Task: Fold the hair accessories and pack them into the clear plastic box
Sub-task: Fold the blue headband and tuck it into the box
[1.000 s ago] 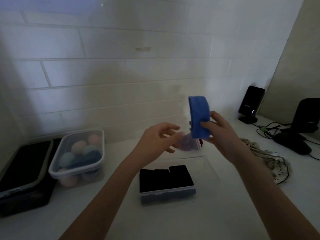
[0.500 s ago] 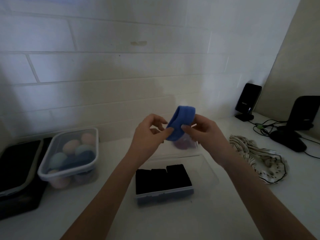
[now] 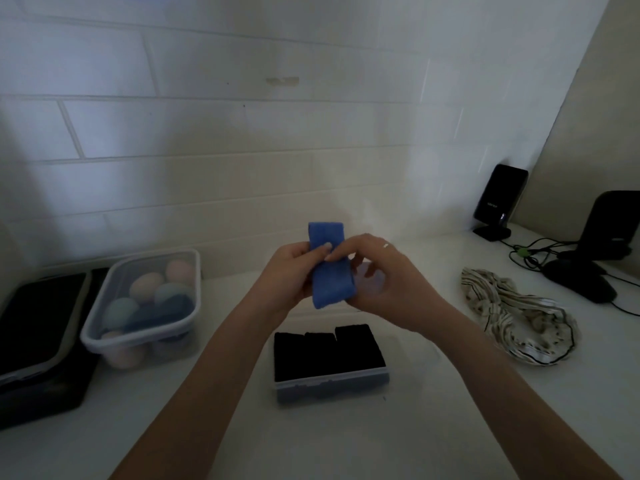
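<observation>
A blue headband (image 3: 330, 284) is held upright in the air above the counter, flattened into a strip. My left hand (image 3: 289, 277) grips its left edge with the thumb across the front. My right hand (image 3: 384, 278) pinches its right side, index finger on the front. Below them the clear plastic box (image 3: 332, 384) sits on the white counter with three folded black accessories (image 3: 325, 349) side by side inside. A purple item behind my right hand is mostly hidden.
A striped cream scrunchie-like band (image 3: 519, 322) lies at the right. A lidded clear tub of pastel sponges (image 3: 145, 306) and a black case (image 3: 38, 341) stand at the left. Black speakers (image 3: 500, 200) and cables occupy the far right corner.
The blue headband went from being held by my right hand alone to being gripped by both hands; it now hangs lower and flatter, closer to the box.
</observation>
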